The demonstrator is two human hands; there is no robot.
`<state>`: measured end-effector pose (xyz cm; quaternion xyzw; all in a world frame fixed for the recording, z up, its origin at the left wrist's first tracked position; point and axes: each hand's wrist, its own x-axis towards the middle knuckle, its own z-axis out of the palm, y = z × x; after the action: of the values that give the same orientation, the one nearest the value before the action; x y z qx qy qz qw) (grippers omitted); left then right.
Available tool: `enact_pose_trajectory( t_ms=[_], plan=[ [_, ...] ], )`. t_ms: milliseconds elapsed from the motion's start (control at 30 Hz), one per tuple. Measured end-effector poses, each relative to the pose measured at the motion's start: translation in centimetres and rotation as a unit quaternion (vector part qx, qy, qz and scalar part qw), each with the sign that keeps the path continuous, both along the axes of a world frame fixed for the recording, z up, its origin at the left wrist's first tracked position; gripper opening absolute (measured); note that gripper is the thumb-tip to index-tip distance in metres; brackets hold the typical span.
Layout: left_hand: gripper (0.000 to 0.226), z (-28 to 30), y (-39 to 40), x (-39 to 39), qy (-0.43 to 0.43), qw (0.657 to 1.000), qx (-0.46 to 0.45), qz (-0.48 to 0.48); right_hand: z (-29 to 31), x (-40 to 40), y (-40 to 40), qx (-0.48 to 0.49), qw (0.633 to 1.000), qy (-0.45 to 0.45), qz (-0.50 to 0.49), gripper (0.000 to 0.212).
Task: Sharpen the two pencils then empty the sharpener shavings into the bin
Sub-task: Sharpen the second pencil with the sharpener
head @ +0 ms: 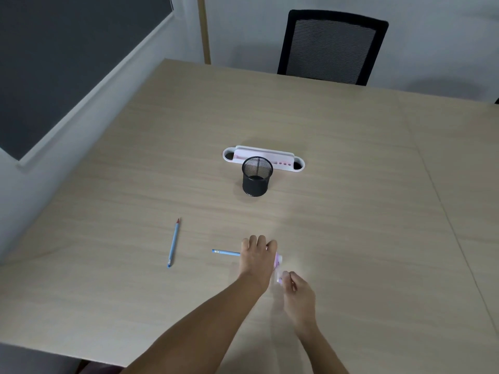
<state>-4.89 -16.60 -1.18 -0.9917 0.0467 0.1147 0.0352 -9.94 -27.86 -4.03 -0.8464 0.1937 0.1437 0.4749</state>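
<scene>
A pink and white sharpener (pixel 278 261) stands on the wooden table (pixel 351 211) near its front edge. My left hand (pixel 258 256) lies over the sharpener and grips it; a blue pencil (pixel 226 252) sticks out leftward from under that hand, its tip hidden. My right hand (pixel 298 295) pinches the sharpener's crank handle (pixel 280 278), which looks blurred. A second blue pencil (pixel 173 242) with a red point lies loose on the table to the left. The black mesh bin (pixel 256 176) stands upright farther back, with nothing visible in it.
Behind the bin lies a white desk organiser (pixel 299 166) with pink parts. A black mesh-backed chair (pixel 330 47) stands at the table's far edge. A wall with a dark window (pixel 54 63) runs along the left side.
</scene>
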Motion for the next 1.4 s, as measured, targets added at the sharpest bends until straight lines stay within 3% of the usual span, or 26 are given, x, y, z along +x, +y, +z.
enact_pose_trajectory(
  t_ms=[133, 233, 367, 500, 633, 733, 867, 967, 1100, 1233, 1400],
  plan=[
    [0.046, -0.2, 0.0, 0.0, 0.01, 1.0, 0.002, -0.015, 3.2, 3.1, -0.5, 0.117, 0.993, 0.009, 0.002, 0.038],
    [0.048, 0.3, 0.1, 0.1, 0.006, 1.0, 0.006, -0.011, 2.3, 7.7, -0.1, 0.07, 0.997, -0.012, -0.017, 0.036],
    [0.051, 0.4, 0.1, -0.1, 0.017, 1.0, 0.0, -0.013, -0.9, 8.5, 0.5, 0.001, 0.999, 0.038, -0.028, 0.014],
    [0.053, 0.6, 0.1, 0.0, 0.019, 1.0, 0.013, -0.015, -1.7, 3.3, 0.9, -0.067, 0.998, 0.004, 0.001, 0.028],
    [0.051, 0.4, 0.1, 0.0, 0.005, 1.0, 0.015, -0.016, 0.1, 0.4, -0.1, -0.01, 0.999, -0.01, 0.038, 0.035],
    [0.041, 0.3, 0.0, 0.0, 0.014, 1.0, 0.007, -0.021, 2.5, 2.7, -0.5, 0.066, 0.997, -0.023, 0.032, 0.036],
    [0.046, 0.6, -0.2, 0.1, 0.016, 1.0, 0.002, 0.001, 1.5, 8.2, 0.5, 0.005, 0.999, -0.036, -0.011, 0.036],
    [0.054, 0.5, -0.3, 0.1, 0.029, 1.0, 0.002, 0.004, -0.7, 8.8, 0.6, 0.002, 0.999, 0.024, -0.022, 0.015],
    [0.052, 0.4, -0.2, 0.1, 0.03, 0.999, 0.013, -0.003, -1.4, 4.3, 0.8, -0.046, 0.999, 0.017, -0.004, 0.031],
    [0.05, 0.3, -0.1, 0.1, 0.022, 1.0, 0.003, -0.002, 0.8, 0.4, 0.2, -0.004, 1.0, -0.008, 0.015, 0.039],
    [0.041, 0.2, -0.1, 0.1, 0.006, 1.0, 0.01, -0.017, 3.1, 4.8, -0.4, 0.016, 0.999, -0.03, 0.03, 0.038]
  ],
)
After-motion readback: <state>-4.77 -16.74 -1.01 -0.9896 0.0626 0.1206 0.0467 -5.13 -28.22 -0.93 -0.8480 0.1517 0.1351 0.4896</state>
